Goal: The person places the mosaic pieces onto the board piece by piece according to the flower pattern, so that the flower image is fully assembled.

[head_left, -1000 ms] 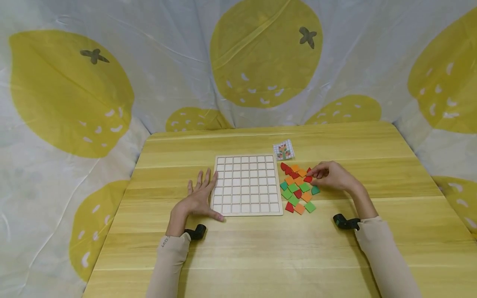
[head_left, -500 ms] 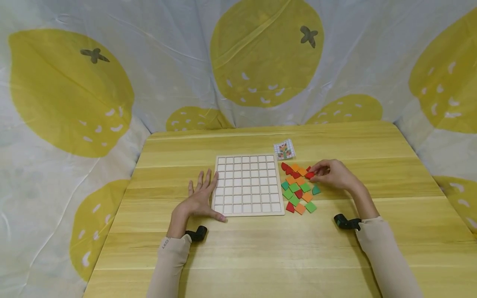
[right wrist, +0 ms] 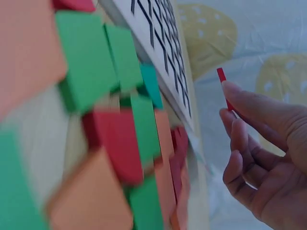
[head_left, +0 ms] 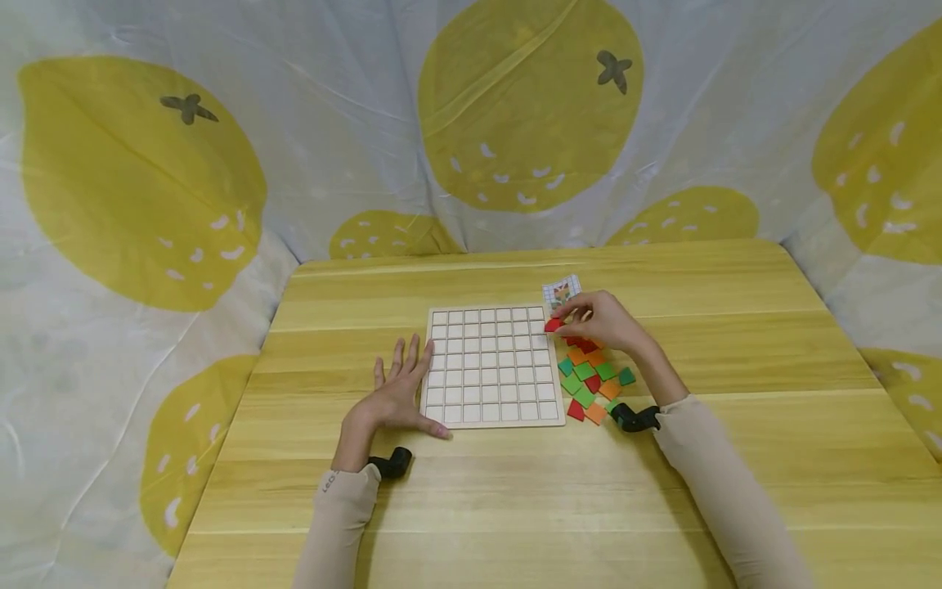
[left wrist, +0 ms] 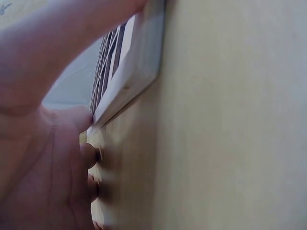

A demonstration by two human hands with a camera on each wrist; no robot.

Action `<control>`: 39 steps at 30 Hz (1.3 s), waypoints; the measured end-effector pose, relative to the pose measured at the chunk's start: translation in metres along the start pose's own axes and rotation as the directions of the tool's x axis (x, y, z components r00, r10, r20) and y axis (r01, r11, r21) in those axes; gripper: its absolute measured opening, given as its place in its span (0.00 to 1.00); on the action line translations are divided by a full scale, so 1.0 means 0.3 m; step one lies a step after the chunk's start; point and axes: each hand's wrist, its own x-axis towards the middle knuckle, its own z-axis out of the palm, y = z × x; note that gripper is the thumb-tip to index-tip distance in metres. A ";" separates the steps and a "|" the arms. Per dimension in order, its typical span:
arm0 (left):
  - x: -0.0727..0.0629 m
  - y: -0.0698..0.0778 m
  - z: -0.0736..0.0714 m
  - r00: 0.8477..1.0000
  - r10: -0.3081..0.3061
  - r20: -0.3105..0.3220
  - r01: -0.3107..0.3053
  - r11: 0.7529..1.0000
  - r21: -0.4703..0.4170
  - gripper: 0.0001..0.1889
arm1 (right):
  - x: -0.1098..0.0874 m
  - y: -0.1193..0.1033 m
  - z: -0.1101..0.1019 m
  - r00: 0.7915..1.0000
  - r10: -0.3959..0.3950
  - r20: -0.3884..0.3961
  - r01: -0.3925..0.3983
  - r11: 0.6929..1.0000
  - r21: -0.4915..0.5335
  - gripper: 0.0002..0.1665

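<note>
A square wooden grid board (head_left: 489,368) lies on the table with bare cells. My left hand (head_left: 393,401) rests against its left side, fingers spread, the thumb along the near left corner. In the left wrist view the board's edge (left wrist: 139,72) shows between thumb and fingers. My right hand (head_left: 607,321) pinches a red tile (head_left: 553,325) between thumb and fingertips, over the board's upper right edge. The right wrist view shows this red tile (right wrist: 221,75) edge-on, raised above the other pieces. Beneath the right hand lie several loose tiles, including a green tile (head_left: 584,371).
A small picture card (head_left: 561,288) lies behind the board's far right corner, partly covered by the right hand. Orange tiles (head_left: 595,413) and a teal piece (head_left: 627,376) lie right of the board. A lemon-print curtain (head_left: 353,147) hangs behind the wooden table (head_left: 486,507).
My right hand has picked up the red tile from the right side of the pile and carried it left and away to the board's far right corner. The left hand stays at the board.
</note>
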 end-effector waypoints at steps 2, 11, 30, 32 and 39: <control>0.000 -0.001 -0.001 1.000 0.001 -0.003 -0.001 1.000 0.001 0.82 | 0.043 -0.020 0.035 1.000 -0.015 0.002 0.015 1.000 -0.012 0.13; 0.000 -0.002 -0.001 1.000 0.008 -0.007 -0.008 1.000 -0.008 0.82 | 0.158 -0.070 0.158 0.999 -0.006 0.032 0.006 1.000 -0.004 0.12; 0.000 -0.006 0.007 1.000 0.006 -0.008 -0.006 1.000 -0.010 0.83 | 0.187 -0.047 0.207 0.999 0.037 0.003 -0.037 0.999 0.002 0.13; 0.000 -0.008 0.008 1.000 0.006 -0.009 -0.007 1.000 -0.009 0.83 | 0.187 -0.047 0.209 0.999 0.033 0.001 -0.033 0.999 0.013 0.13; 0.005 -0.005 0.005 1.000 0.001 -0.011 -0.001 1.000 -0.004 0.83 | 0.192 -0.049 0.205 1.000 0.026 -0.002 -0.026 0.999 0.031 0.12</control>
